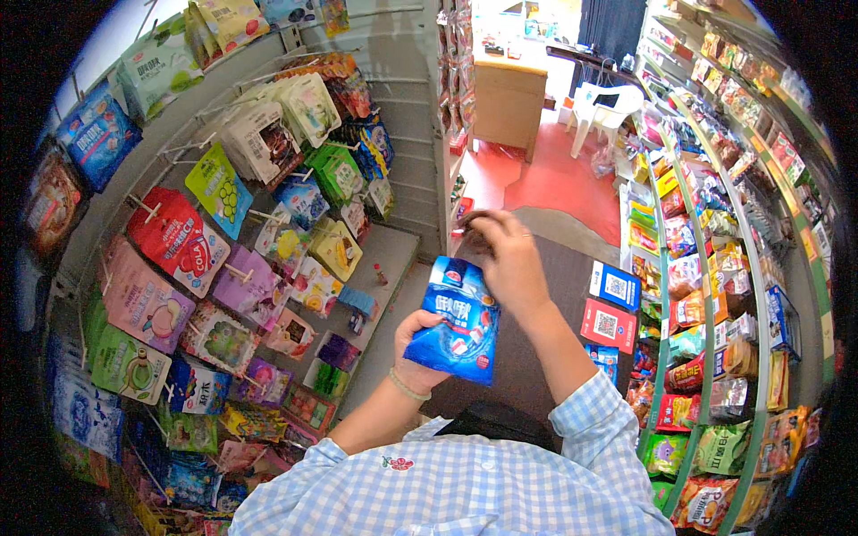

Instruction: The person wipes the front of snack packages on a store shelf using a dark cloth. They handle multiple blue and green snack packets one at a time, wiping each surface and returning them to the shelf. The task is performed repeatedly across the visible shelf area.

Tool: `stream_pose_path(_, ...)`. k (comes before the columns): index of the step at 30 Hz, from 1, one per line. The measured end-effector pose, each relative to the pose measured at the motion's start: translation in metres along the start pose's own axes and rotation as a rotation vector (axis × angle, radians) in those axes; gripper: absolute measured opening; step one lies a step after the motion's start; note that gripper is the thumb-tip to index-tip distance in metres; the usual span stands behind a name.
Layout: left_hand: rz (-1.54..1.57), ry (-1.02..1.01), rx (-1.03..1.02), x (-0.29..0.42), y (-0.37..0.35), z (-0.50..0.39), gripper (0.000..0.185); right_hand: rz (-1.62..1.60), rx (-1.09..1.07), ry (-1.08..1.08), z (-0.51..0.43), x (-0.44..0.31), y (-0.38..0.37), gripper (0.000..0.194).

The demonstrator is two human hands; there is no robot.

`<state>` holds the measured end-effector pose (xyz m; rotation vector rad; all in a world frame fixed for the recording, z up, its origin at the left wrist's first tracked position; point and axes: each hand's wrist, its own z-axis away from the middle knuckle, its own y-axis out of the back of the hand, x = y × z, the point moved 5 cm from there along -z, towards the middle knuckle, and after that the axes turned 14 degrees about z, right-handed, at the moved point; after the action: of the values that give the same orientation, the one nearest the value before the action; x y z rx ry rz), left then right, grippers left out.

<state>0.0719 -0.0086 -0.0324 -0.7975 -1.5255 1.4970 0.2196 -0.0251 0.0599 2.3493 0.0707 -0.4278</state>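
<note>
In my left hand (419,352) is a blue foil candy pouch (462,328), its printed front turned up, the thumb lying over its left edge. My right hand (506,258) is raised just beyond the pouch's upper right corner, fingers curled around or against something dark and brownish (477,231) that is too blurred to name. Whether that hand also touches the pouch is unclear. Beneath both hands lies a dark brown tabletop (536,288).
Pegboard hooks at the left carry many candy pouches, among them a red cola pouch (177,241). Curved shelves (704,268) of packaged snacks line the right. Printed code cards (606,325) lie on the table's right side. A white plastic chair (603,110) and wooden counter (509,100) stand ahead.
</note>
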Motion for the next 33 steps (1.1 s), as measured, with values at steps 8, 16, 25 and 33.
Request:
stream_pose_path(8,0.308,-0.137,-0.117,0.027,0.004,-0.016,0.049,-0.211,-0.202,0.235,0.037,-0.065,0.012,0.060)
stream_pose_path(16,0.097,-0.190,-0.086,0.054,-0.013,-0.016,0.056,-0.499,-0.588,0.348,0.094,-0.105,0.039,0.060)
stream_pose_path(25,0.116,-0.210,-0.407,0.028,-0.030,-0.013,0.060,-0.160,-0.060,0.213,0.055,-0.072,0.016,0.050)
stream_pose_path(33,0.145,-0.301,-0.117,0.053,-0.014,0.012,0.058,-1.705,-0.360,-0.842,0.076,0.025,-0.007,0.047)
